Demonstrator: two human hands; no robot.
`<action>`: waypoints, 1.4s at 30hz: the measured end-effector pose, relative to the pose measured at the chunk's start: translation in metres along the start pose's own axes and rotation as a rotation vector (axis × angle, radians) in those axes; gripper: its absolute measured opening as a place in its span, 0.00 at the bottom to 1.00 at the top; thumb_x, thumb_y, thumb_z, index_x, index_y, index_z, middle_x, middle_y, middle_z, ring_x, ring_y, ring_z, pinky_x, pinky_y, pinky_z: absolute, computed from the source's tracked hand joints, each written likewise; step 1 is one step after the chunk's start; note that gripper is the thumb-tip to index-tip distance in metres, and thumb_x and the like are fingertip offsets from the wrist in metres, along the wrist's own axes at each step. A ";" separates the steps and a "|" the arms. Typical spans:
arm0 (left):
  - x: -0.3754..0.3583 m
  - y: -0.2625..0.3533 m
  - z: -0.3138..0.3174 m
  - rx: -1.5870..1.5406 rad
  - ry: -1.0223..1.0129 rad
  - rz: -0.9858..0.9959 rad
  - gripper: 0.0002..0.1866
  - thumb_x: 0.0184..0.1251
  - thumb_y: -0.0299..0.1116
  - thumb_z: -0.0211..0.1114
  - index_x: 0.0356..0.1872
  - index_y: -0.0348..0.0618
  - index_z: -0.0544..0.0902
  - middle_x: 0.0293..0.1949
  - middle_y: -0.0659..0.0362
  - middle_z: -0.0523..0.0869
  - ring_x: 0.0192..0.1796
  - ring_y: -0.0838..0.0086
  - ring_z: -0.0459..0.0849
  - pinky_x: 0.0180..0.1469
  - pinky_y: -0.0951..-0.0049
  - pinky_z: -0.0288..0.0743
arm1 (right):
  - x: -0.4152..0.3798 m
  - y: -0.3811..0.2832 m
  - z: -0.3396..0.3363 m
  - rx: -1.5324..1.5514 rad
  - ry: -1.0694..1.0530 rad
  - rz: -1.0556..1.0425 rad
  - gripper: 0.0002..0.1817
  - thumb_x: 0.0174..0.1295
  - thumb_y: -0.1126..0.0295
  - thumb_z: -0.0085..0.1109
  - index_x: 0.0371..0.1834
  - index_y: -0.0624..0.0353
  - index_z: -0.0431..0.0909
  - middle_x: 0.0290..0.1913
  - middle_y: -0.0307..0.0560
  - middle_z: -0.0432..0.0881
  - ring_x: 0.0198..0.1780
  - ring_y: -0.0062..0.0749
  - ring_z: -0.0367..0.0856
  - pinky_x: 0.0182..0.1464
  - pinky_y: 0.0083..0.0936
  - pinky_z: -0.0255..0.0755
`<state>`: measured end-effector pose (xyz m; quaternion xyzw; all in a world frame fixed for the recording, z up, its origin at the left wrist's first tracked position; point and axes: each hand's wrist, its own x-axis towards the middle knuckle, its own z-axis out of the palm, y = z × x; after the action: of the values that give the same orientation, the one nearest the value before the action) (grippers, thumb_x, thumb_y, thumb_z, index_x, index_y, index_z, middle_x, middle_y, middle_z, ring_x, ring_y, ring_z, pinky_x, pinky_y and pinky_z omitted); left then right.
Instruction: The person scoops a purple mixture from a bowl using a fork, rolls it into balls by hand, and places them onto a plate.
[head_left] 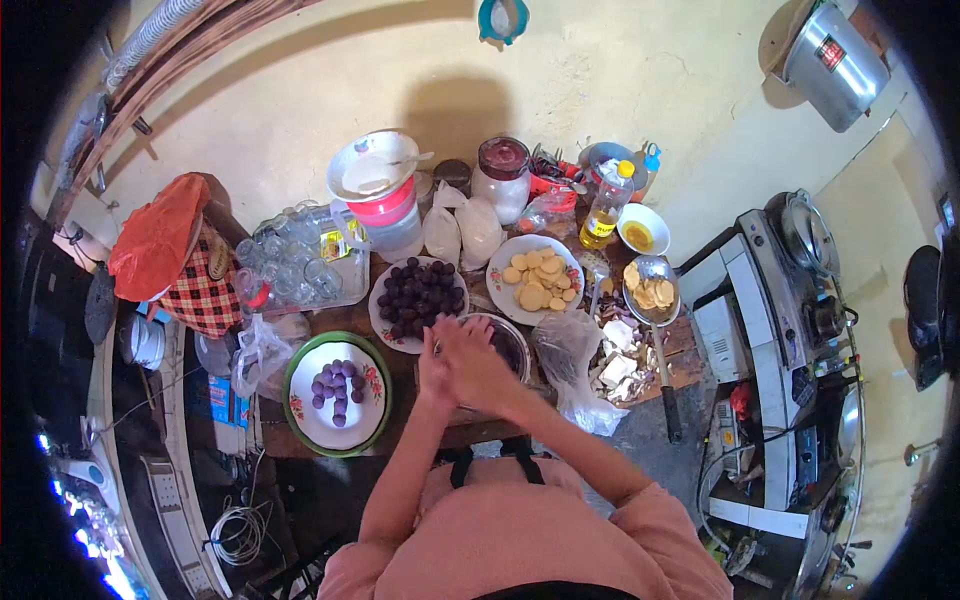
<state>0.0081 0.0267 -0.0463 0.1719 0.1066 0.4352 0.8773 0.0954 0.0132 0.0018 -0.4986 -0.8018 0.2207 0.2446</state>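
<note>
Balls [340, 394] lie in the green-rimmed dish [305, 418]. The left hand [436, 372] and right hand [472, 362] meet, fingers extended, grip hidden. Bowl [527, 362] and bag [568, 362] crowd their right; bare surface [404, 380] separates dish from forearms, which cross its near edge.

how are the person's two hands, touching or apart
Touching. The head view shows the right hand laid against the left hand, with no gap between them where they meet.
</note>
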 end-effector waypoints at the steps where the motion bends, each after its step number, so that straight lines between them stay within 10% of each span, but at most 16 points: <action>1: -0.007 0.009 0.025 -0.044 0.072 -0.042 0.43 0.60 0.68 0.37 0.69 0.47 0.50 0.70 0.56 0.51 0.71 0.66 0.50 0.70 0.62 0.42 | 0.001 0.024 0.007 -0.158 0.134 -0.077 0.42 0.57 0.49 0.47 0.65 0.72 0.50 0.67 0.69 0.52 0.69 0.58 0.51 0.67 0.48 0.44; 3: 0.000 -0.005 0.051 -0.035 0.129 0.042 0.46 0.60 0.69 0.35 0.69 0.41 0.50 0.70 0.55 0.52 0.72 0.65 0.49 0.70 0.62 0.41 | 0.014 -0.012 -0.015 -0.498 0.676 -0.192 0.36 0.61 0.54 0.43 0.65 0.72 0.52 0.68 0.65 0.52 0.70 0.53 0.49 0.69 0.46 0.40; 5: -0.002 -0.009 0.024 -0.046 -0.058 0.045 0.44 0.61 0.67 0.35 0.68 0.40 0.53 0.69 0.54 0.55 0.70 0.59 0.52 0.70 0.60 0.42 | 0.012 -0.027 -0.019 -0.472 0.661 -0.265 0.34 0.63 0.56 0.42 0.65 0.72 0.52 0.68 0.63 0.52 0.70 0.50 0.49 0.69 0.46 0.39; 7: 0.000 0.001 0.001 -0.142 -0.278 0.071 0.44 0.61 0.67 0.37 0.67 0.39 0.53 0.69 0.55 0.56 0.70 0.65 0.54 0.69 0.61 0.45 | -0.007 -0.027 -0.009 -0.089 0.092 -0.260 0.36 0.61 0.55 0.45 0.66 0.70 0.50 0.68 0.63 0.53 0.70 0.49 0.50 0.69 0.46 0.40; 11: -0.003 -0.001 0.013 0.025 0.243 -0.025 0.47 0.58 0.71 0.31 0.69 0.41 0.51 0.70 0.54 0.53 0.72 0.60 0.48 0.70 0.59 0.40 | 0.003 0.020 -0.007 -0.164 0.180 -0.056 0.38 0.62 0.50 0.42 0.66 0.70 0.51 0.69 0.63 0.50 0.72 0.48 0.46 0.69 0.44 0.39; 14: 0.003 -0.015 -0.014 -0.039 -0.182 0.044 0.44 0.61 0.68 0.33 0.68 0.44 0.52 0.68 0.55 0.57 0.71 0.62 0.52 0.69 0.59 0.44 | 0.022 -0.035 0.061 -0.293 0.880 0.773 0.36 0.62 0.52 0.42 0.65 0.71 0.52 0.69 0.64 0.50 0.71 0.52 0.46 0.69 0.44 0.40; 18: -0.013 0.027 0.042 0.066 0.171 -0.063 0.47 0.59 0.69 0.37 0.67 0.37 0.52 0.69 0.53 0.53 0.71 0.59 0.50 0.70 0.61 0.43 | -0.004 0.019 -0.003 0.090 0.069 -0.028 0.37 0.61 0.56 0.44 0.66 0.72 0.49 0.69 0.65 0.48 0.71 0.54 0.44 0.68 0.46 0.42; 19: -0.009 0.015 0.044 0.087 0.243 -0.087 0.48 0.59 0.70 0.34 0.67 0.34 0.52 0.70 0.52 0.52 0.71 0.57 0.50 0.70 0.61 0.43 | -0.001 0.020 -0.007 -0.160 0.187 -0.123 0.36 0.61 0.57 0.43 0.66 0.72 0.48 0.68 0.66 0.50 0.70 0.56 0.47 0.67 0.48 0.44; 22: 0.003 -0.017 -0.010 -0.112 -0.364 0.000 0.38 0.65 0.61 0.36 0.68 0.43 0.53 0.68 0.51 0.57 0.69 0.57 0.55 0.69 0.60 0.47 | -0.007 -0.016 0.004 -0.197 0.205 -0.219 0.36 0.61 0.57 0.43 0.66 0.73 0.48 0.68 0.66 0.51 0.70 0.57 0.48 0.69 0.46 0.41; 23: 0.001 -0.010 -0.020 -0.217 -0.196 0.018 0.39 0.65 0.62 0.35 0.68 0.41 0.53 0.68 0.51 0.57 0.69 0.57 0.55 0.69 0.59 0.46 | -0.010 -0.022 -0.001 -0.100 0.101 -0.313 0.37 0.60 0.57 0.44 0.66 0.72 0.48 0.68 0.66 0.51 0.70 0.58 0.48 0.69 0.44 0.39; 27: -0.015 0.018 0.044 -0.013 0.321 -0.126 0.41 0.65 0.64 0.32 0.66 0.38 0.56 0.66 0.51 0.62 0.67 0.58 0.59 0.69 0.59 0.49 | -0.012 0.019 0.003 0.061 0.111 -0.129 0.38 0.59 0.54 0.47 0.67 0.67 0.51 0.69 0.60 0.52 0.69 0.53 0.51 0.69 0.45 0.38; 35: -0.012 0.019 0.024 -0.115 0.254 -0.119 0.41 0.65 0.64 0.32 0.65 0.37 0.58 0.64 0.49 0.64 0.67 0.60 0.61 0.68 0.59 0.51 | -0.004 0.023 -0.005 -0.089 0.134 -0.188 0.38 0.59 0.54 0.46 0.68 0.67 0.49 0.70 0.60 0.50 0.71 0.50 0.47 0.70 0.43 0.37; 38: 0.005 -0.017 0.022 -0.269 -0.486 0.020 0.41 0.65 0.64 0.32 0.64 0.34 0.58 0.63 0.48 0.64 0.67 0.60 0.61 0.68 0.60 0.51 | 0.003 0.010 0.007 -0.007 0.163 -0.167 0.38 0.60 0.54 0.44 0.67 0.69 0.48 0.70 0.61 0.49 0.71 0.50 0.47 0.70 0.44 0.38; 42: -0.002 0.030 0.001 -0.057 0.149 -0.015 0.43 0.64 0.65 0.33 0.64 0.34 0.57 0.64 0.49 0.64 0.67 0.61 0.61 0.68 0.61 0.50 | -0.015 -0.005 -0.014 -0.114 0.015 -0.295 0.36 0.62 0.57 0.43 0.66 0.72 0.48 0.70 0.61 0.48 0.71 0.50 0.46 0.70 0.43 0.39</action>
<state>-0.0147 0.0422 -0.0333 0.1134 0.1602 0.4430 0.8748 0.1066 -0.0009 0.0135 -0.3901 -0.8757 0.1329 0.2516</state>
